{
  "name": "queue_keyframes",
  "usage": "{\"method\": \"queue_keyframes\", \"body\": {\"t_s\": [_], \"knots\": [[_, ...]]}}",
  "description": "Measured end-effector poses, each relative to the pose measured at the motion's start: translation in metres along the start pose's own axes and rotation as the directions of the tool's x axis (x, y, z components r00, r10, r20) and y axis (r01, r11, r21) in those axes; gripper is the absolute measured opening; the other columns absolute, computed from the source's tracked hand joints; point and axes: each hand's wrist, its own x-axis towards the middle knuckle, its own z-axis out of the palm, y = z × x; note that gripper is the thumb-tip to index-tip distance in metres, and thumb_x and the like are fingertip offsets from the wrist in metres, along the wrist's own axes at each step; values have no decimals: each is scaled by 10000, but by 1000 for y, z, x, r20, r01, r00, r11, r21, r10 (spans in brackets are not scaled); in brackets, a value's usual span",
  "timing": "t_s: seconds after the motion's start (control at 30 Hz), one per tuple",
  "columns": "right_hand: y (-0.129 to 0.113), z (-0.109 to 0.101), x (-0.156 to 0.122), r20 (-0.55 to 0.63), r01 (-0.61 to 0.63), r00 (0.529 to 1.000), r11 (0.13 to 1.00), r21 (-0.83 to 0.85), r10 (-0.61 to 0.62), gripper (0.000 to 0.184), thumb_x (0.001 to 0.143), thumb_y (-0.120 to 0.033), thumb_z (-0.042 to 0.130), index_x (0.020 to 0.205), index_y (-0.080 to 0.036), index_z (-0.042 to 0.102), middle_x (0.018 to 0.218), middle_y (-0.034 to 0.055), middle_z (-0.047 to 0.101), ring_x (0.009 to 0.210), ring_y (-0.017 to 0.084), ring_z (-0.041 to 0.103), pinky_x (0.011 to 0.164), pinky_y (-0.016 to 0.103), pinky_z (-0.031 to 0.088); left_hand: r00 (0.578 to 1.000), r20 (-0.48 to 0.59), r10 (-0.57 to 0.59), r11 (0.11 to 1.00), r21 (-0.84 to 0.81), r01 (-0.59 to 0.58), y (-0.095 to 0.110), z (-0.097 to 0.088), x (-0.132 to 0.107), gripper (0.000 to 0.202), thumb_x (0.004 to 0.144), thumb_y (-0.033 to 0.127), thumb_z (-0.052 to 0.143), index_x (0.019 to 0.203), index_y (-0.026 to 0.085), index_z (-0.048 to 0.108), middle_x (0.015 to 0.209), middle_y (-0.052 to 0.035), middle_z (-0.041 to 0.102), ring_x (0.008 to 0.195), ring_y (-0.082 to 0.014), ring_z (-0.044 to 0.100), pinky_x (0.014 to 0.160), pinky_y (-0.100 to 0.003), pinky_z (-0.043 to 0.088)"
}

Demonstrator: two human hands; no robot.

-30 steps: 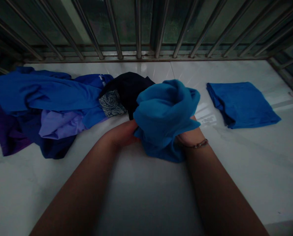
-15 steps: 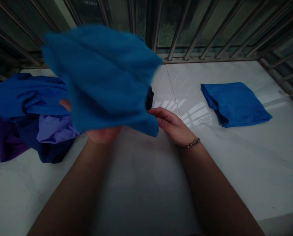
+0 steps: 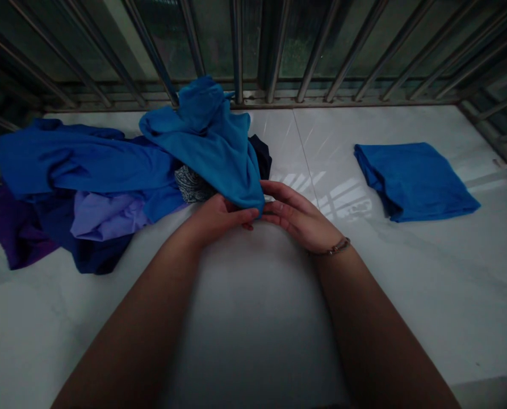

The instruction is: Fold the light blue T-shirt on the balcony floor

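Cloth (image 3: pixel 210 142), bright blue, lies draped over a heap of clothes (image 3: pixel 87 187) on the counter (image 3: pixel 253 318), far end bunched near the window bars (image 3: pixel 236 51). Left hand (image 3: pixel 221 218) pinches its near corner between thumb and fingertips; right hand (image 3: pixel 300 218) rests loosely curled against the same corner, grip impossible to tell. Folded blue garment (image 3: pixel 415 179) sits well apart to the right.

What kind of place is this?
Probably a laundry-folding spot at home, by a window or balcony: metal bars behind a white tiled ledge, a heap of blue and purple clothes, one folded blue garment. The left hand pinches a teal garment by its corner.
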Motion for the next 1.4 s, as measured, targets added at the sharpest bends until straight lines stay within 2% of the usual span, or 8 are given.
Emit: {"method": "queue_keyframes", "body": {"t_s": [0.13, 0.23, 0.4, 0.57, 0.67, 0.77, 0.93, 1.4], "knots": [[1, 0, 1, 20, 10, 1000, 1000, -15, -9, 511, 1022, -521, 846, 1482, -331, 729, 1480, 73, 753, 1331, 287, 738, 1206, 522, 611, 991, 110, 78, 996, 39, -82, 6, 1, -3, 465, 828, 625, 964, 1004, 204, 878, 926, -95, 880, 940, -308, 857, 916, -440, 712], [0, -1, 3, -34, 55, 998, 998, -11, -55, 518, 1016, -506, 847, 1494, -374, 696, 1638, 49, 653, 1404, 281, 702, 1209, 508, 616, 975, -30, 218, 973, 78, -215, 1, 7, 1, 515, 895, 655, 905, 1171, 221, 893, 1214, -134, 888, 1256, -369, 816, 1139, -516, 649], [-2, 0, 6, -116, 95, 987, 989, -114, -109, 507, 1003, -479, 861, 1463, -386, 670, 1707, 44, 574, 1313, 232, 731, 1117, 425, 648, 842, -313, 439, 884, 315, -344, -11, 8, 13, 600, 977, 619, 826, 1444, 244, 794, 1575, -123, 747, 1578, -336, 617, 1366, -499, 458], [0, 3, 8, -57, 45, 996, 945, -324, -67, 379, 1017, -567, 800, 1213, -247, 741, 1109, 57, 780, 928, 186, 707, 847, 340, 606, 869, -337, 361, 907, 343, -244, -6, 11, 13, 424, 1006, 545, 752, 1198, 184, 865, 1188, -125, 887, 1165, -303, 830, 1062, -425, 648], [-1, 4, 8, -67, 32, 995, 874, -485, -74, 383, 1030, -591, 749, 935, -224, 689, 809, -15, 626, 724, 143, 535, 658, 290, 435, 893, -265, 364, 854, 477, -207, -1, 18, 7, 329, 982, 481, 739, 941, 177, 858, 829, -63, 836, 784, -227, 782, 747, -330, 602], [-4, 6, 7, -69, 25, 995, 843, -537, -73, 473, 1037, -622, 702, 793, -238, 574, 709, -52, 476, 668, 131, 405, 610, 294, 315, 909, -161, 384, 786, 574, -230, 1, 21, 3, 256, 945, 393, 709, 916, 180, 848, 655, 4, 713, 605, -160, 648, 599, -281, 470], [-5, 8, 7, -51, 31, 996, 840, -542, -70, 526, 1044, -661, 664, 753, -249, 517, 689, -62, 411, 660, 130, 344, 610, 300, 272, 918, -131, 373, 796, 554, -244, 0, 18, 5, 228, 895, 299, 681, 1008, 185, 843, 633, 38, 648, 579, -131, 580, 593, -259, 433], [-5, 9, 8, -42, 43, 996, 817, -576, -83, 552, 1034, -691, 667, 745, -255, 493, 709, -42, 454, 697, 149, 381, 632, 296, 299, 942, -104, 320, 809, 547, -215, 1, 18, 6, 270, 912, 393, 695, 992, 183, 844, 642, 18, 678, 600, -151, 592, 592, -268, 429]]}}
